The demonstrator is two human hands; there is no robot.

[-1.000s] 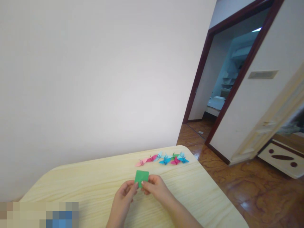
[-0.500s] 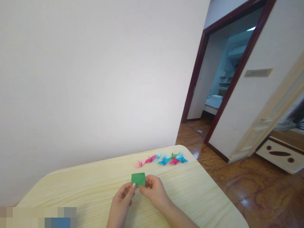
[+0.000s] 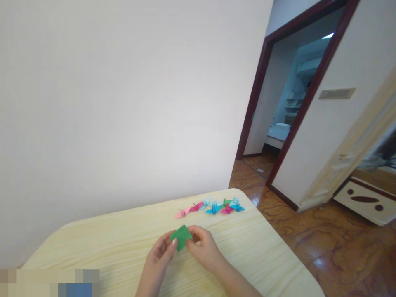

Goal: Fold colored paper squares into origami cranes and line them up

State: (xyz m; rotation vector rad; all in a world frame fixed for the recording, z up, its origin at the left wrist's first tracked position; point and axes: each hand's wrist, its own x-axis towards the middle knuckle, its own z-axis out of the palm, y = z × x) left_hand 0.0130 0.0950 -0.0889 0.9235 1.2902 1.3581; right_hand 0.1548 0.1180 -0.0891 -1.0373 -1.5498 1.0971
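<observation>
Both my hands hold a small folded green paper [image 3: 180, 236] just above the pale wooden table [image 3: 108, 243]. My left hand [image 3: 157, 260] pinches its lower left edge with thumb and fingers closed. My right hand [image 3: 204, 250] grips its right side, fingers curled. The paper is tilted, one corner pointing up. Beyond my hands, near the table's far edge, lies a row of several folded paper cranes [image 3: 211, 206] in pink, magenta, blue and green.
A plain white wall rises behind the table. To the right the table's rounded corner drops to a glossy brown floor [image 3: 315, 243]. An open doorway with a dark red frame [image 3: 260, 90] leads to another room. A cream door [image 3: 346, 156] stands ajar.
The green paper has turned in my fingers from a flat square to a tilted, diamond-like position and sits slightly lower. My hands have stayed in about the same place.
</observation>
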